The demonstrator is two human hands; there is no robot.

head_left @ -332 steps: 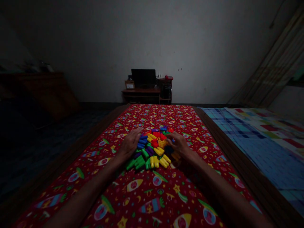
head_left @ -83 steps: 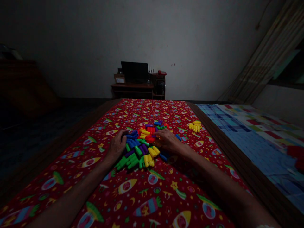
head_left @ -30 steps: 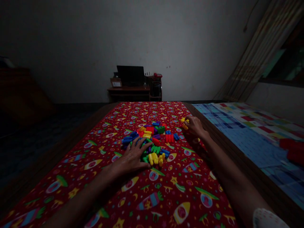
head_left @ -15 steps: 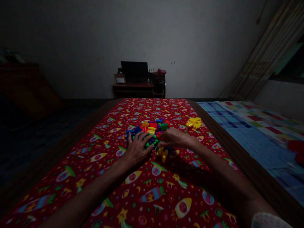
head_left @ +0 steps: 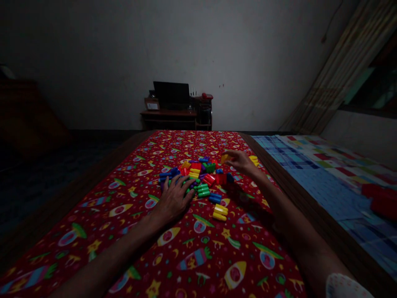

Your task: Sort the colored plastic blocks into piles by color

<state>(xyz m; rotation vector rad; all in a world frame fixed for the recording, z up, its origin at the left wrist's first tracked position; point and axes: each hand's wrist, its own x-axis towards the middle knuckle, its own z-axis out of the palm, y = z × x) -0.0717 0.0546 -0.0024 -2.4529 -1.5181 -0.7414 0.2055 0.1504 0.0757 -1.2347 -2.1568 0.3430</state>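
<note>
the left hand (head_left: 173, 199) lies flat and open on the red cloth (head_left: 186, 256), palm down, fingers spread, their tips touching the near left edge of the pile (head_left: 203, 179) of coloured blocks in the middle of the cloth. the right hand (head_left: 243, 162) is raised just over the far right side of the pile, fingers closed in a pinch on a yellow block (head_left: 225, 158) that sticks out to the left of the fingertips, clear of the cloth. just behind that hand, near the cloth's right edge, sits a small yellow heap (head_left: 254, 159), partly hidden by it. a yellow pair (head_left: 219, 213) lies alone on the near side of the pile, a blue block (head_left: 215, 198) just beyond it. the hands are well apart, with the pile between them.
</note>
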